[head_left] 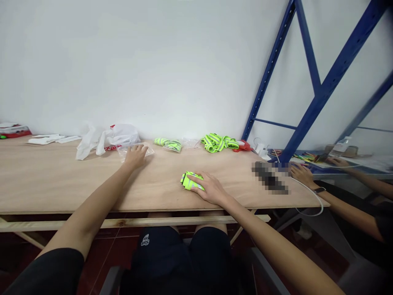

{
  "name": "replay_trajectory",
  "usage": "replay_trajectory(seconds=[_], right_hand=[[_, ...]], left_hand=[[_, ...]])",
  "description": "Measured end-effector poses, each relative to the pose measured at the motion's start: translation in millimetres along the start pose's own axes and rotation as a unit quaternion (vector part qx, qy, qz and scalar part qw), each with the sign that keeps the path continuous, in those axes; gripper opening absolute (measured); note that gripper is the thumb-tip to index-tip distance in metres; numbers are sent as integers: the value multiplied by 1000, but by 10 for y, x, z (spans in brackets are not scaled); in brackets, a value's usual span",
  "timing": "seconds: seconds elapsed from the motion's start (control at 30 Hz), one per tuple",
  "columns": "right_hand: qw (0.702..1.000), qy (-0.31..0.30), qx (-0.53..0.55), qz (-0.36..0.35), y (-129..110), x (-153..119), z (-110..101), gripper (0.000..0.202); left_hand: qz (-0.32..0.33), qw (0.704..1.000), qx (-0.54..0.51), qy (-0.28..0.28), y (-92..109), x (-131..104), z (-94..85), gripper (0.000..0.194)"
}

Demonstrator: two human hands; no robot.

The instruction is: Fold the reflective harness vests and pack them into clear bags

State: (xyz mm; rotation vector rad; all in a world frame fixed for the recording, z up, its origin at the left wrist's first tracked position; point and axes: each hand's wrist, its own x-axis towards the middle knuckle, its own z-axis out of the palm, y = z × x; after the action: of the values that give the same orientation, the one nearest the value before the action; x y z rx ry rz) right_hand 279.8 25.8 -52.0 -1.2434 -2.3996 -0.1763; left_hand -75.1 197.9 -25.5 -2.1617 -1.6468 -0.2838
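My left hand (136,155) lies with spread fingers on a clear plastic bag (149,151) toward the back of the wooden table (159,192). Near the front edge, my right hand (209,186) rests over a folded neon-yellow reflective strap bundle (189,180), its fingers across the top. The bundle's left end shows; the palm hides the rest. Behind it, by the wall, are a bagged neon strap (172,144) and a loose heap of neon straps (218,142).
White and red plastic bags (123,134) lie at the back left, flat white bags (46,139) beyond. Blue rack posts (319,96) stand at right, near a pixelated dark object (270,179), a white cable (310,196) and another person's hand (302,175).
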Motion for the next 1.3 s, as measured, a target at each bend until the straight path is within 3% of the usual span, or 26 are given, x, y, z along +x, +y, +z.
replay_trajectory(seconds=[0.13, 0.27, 0.5, 0.77, 1.0, 1.17, 1.23, 1.3], right_hand=[[1000, 6, 1, 6, 17, -2, 29, 49], [1000, 8, 10, 8, 21, -3, 34, 48], [1000, 7, 13, 10, 25, 6, 37, 48], [1000, 14, 15, 19, 65, 2, 24, 46], [995, 35, -19, 93, 429, -192, -90, 46], [990, 42, -41, 127, 581, -325, -128, 46], [989, 40, -46, 133, 580, -334, -133, 46], [989, 38, -46, 133, 568, -331, -143, 46]], left_hand=[[-45, 999, 4, 15, -271, -3, 101, 47], [-32, 999, 20, 32, -484, -73, 160, 32], [-17, 999, -5, 36, -485, -140, 147, 28], [56, 993, -59, 81, -140, -142, -112, 34], [252, 949, -159, 103, 264, -754, -410, 27], [309, 928, -193, 74, 473, -998, -600, 20], [322, 922, -207, 50, 594, -941, -697, 33], [333, 919, -211, 10, 719, -810, -791, 58]])
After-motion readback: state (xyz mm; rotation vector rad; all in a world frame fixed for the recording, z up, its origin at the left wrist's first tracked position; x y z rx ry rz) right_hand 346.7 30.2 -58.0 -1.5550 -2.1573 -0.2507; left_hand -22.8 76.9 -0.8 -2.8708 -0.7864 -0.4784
